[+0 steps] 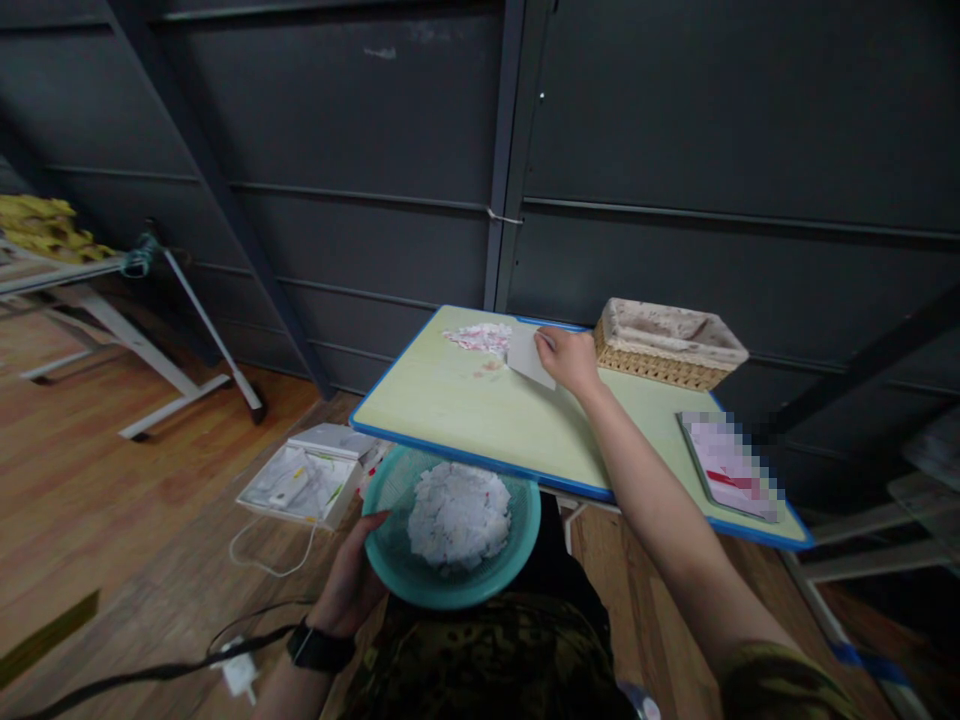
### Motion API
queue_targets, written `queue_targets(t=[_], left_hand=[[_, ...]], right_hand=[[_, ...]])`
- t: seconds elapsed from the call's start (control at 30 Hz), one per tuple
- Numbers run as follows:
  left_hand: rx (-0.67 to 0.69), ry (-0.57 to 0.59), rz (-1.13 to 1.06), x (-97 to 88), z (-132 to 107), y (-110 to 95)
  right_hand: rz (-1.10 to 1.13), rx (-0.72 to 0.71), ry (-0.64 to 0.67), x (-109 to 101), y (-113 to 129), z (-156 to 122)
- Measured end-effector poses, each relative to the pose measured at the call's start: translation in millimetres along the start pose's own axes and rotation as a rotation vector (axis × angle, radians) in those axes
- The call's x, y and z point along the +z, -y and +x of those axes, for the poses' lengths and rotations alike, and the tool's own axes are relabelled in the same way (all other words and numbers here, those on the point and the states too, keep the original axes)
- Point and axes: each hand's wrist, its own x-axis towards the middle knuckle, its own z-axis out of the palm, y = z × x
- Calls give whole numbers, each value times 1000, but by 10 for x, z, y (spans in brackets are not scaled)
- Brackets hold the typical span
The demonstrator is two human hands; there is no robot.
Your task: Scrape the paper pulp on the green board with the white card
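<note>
My left hand (351, 580) grips the rim of a teal plastic basket (517, 540) full of white paper scraps (457, 515), held just below the table's near edge. My right hand (570, 358) reaches across the pale green table (450, 410) and pinches a flat white card (529, 358) standing on edge against the surface. Just left of the card lies a small pile of white and pink shreds (480, 337) near the table's far edge. A black watch sits on my left wrist.
A wicker basket (667, 345) stands at the table's far right, a pink and white booklet (731, 465) near the right front corner. On the wooden floor lie a white box (311, 480) with cables. A white metal stand (150, 350) is at left, dark wall panels behind.
</note>
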Motion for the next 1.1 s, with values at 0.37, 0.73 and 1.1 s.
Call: queue_targets(t=[0.37, 0.73, 1.1], left_hand=[[-4, -15, -42, 32, -19, -11], [-8, -3, -74, 75, -50, -18], [-16, 18, -89, 26, -13, -3]], right_hand=[[55, 33, 26, 128, 9, 55], [76, -13, 88, -171, -71, 46], [268, 77, 18, -162, -95, 83]])
